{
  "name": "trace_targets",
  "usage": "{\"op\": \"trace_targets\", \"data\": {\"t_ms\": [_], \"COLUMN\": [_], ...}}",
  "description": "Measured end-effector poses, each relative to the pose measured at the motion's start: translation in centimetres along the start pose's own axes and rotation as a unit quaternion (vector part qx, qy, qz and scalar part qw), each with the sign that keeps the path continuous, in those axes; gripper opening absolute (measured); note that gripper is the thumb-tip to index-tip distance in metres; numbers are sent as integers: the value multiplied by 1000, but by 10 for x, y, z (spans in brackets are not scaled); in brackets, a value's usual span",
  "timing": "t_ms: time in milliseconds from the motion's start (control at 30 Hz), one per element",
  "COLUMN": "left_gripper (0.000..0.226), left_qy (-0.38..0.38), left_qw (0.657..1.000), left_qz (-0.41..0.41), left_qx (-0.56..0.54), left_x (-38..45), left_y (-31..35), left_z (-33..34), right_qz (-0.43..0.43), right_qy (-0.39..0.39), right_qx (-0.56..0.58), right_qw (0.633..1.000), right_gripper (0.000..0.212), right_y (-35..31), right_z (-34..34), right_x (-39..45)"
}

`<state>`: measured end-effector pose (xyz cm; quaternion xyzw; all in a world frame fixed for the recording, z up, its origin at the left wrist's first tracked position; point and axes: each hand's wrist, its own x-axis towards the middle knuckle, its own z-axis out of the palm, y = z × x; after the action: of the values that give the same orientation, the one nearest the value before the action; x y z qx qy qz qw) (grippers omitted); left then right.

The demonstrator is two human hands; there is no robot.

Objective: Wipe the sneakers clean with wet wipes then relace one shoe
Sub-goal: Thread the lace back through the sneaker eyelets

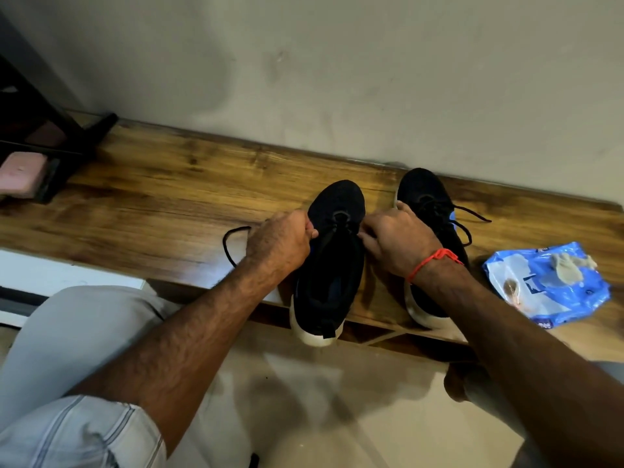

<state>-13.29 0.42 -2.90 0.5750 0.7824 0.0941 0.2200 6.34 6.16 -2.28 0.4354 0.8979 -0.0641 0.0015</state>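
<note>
both hands pinch lace ends: left hand [282, 243] and right hand [395, 243] either side of the near sneaker [329, 261]. i'd pull evenly, keeping the lace [233, 244] flat through each eyelet.

You have two black sneakers with white soles standing toe-to-wall on the wooden tabletop [152, 197], heels hanging over its near edge: the left sneaker [332, 265] sits in front of you with its lace [233, 244] threaded only near the toe and one loose end curling out to the left, while the right sneaker [429, 211] just beside it is laced, its lace ends trailing to the right. Your left hand [282, 246] and right hand [395, 241] pinch the left sneaker's lace at either side of the lowest eyelets. To the right lies the crumpled blue wet-wipes pack [547, 285] with a used, greyish wipe [570, 265] on top.
</note>
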Motion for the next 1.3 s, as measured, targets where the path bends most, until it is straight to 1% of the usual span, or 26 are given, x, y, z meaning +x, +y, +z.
{"op": "trace_targets", "data": {"t_ms": [67,167,200,267,300,367,433,500,533,633,700,767,800,867,933,967,1033,1100,1133,1167,1200,1267,1300], "left_gripper": [9,5,2,6,8,12,17,20,20,17,20,21,21,24,29,30,29,21,16,12,9,14,16], "left_qy": [-17,-27,-26,-34,-48,-77,-104,-118,-122,-131,-147,-151,-149,-141,-124,-111,-82,-54,-40,-21,3,72,112], "left_qw": [998,986,983,979,973,956,932,902,886,832,783,734,710,673,651,647,655,669,682,702,731,799,824], "left_qz": [14,24,25,31,25,10,8,12,10,3,5,17,24,38,52,58,74,86,92,101,109,123,129], "left_qx": [-51,-160,-178,-200,-222,-284,-347,-414,-447,-539,-604,-662,-687,-725,-747,-752,-748,-736,-725,-705,-674,-584,-540], "left_x": [2,3,1,-5,-9,-17,-25,-32,-36,-50,-61,-71,-75,-82,-89,-91,-98,-106,-109,-112,-114,-117,-117], "left_y": [-4,-5,-2,8,12,22,33,50,59,85,98,109,113,123,132,136,145,153,155,157,158,159,159], "left_z": [3,0,-3,-13,-17,-29,-43,-61,-72,-118,-150,-181,-195,-224,-252,-263,-281,-292,-295,-298,-299,-299,-299], "right_qz": [-9,8,16,46,73,125,152,151,154,163,155,149,149,140,132,127,106,84,74,65,57,53,54], "right_qy": [-11,-31,-33,-47,-67,-130,-167,-158,-140,-83,-55,-11,15,52,79,89,109,131,141,155,172,218,248], "right_qx": [40,161,180,189,215,303,363,422,472,614,682,729,745,763,763,759,754,751,747,736,720,664,629], "right_qw": [999,986,983,980,972,936,904,880,856,768,713,668,651,629,628,632,639,641,645,656,670,713,735], "right_gripper": [15,11,11,9,10,14,17,18,18,18,16,19,20,20,27,33,44,48,45,39,32,22,20], "right_y": [3,3,0,-6,-9,-10,-9,-11,-13,-15,-17,-20,-22,-27,-32,-36,-43,-50,-52,-55,-58,-63,-66], "right_z": [-1,-11,-15,-26,-30,-43,-62,-86,-100,-148,-181,-211,-223,-248,-271,-281,-299,-314,-319,-324,-328,-335,-337], "right_x": [0,-3,-2,1,2,3,0,-4,-6,-11,-15,-18,-20,-26,-32,-34,-38,-40,-41,-42,-43,-46,-46]}}
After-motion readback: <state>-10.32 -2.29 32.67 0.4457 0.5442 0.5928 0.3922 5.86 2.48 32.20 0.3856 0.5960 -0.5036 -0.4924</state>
